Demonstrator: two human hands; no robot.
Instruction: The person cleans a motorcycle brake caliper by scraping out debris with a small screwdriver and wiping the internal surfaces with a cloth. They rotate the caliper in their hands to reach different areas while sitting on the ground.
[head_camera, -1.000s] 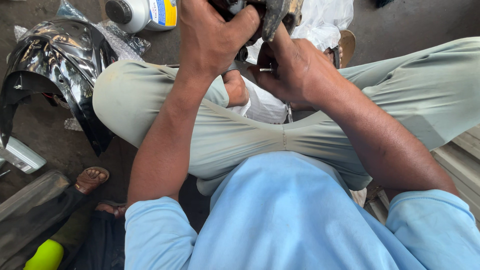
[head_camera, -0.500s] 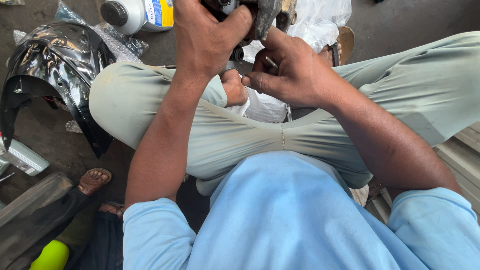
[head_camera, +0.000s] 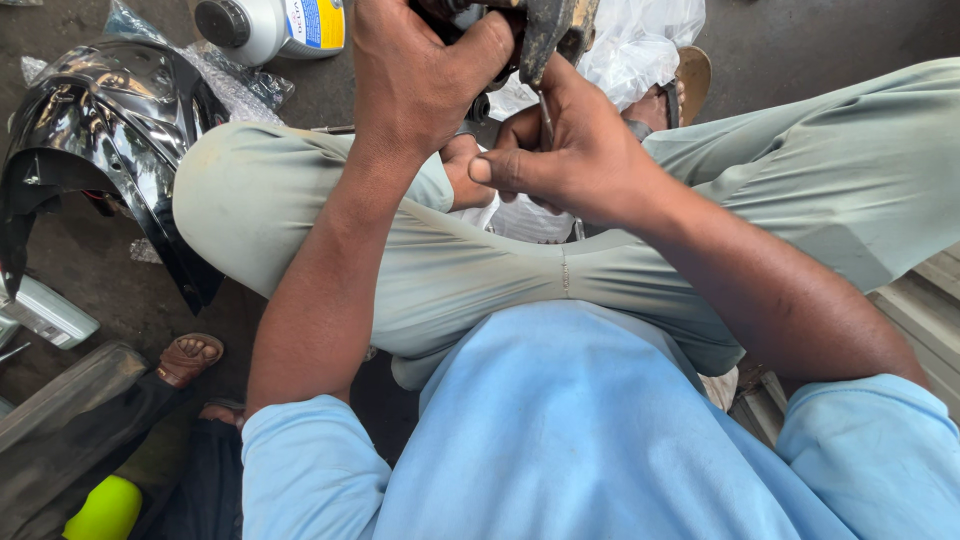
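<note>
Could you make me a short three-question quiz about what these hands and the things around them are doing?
1. True or false: the left hand grips the dark metal part at the top of the view.
2. What does the right hand pinch? A) a thin metal tool B) a paintbrush C) a rag
3. What shiny black thing lies on the floor to the person's left?

Key
1. True: its fingers wrap round the part.
2. A: a slim metal shaft runs from the fingers up to the part.
3. A glossy black curved cover, beside a white bottle lying on its side.
</note>
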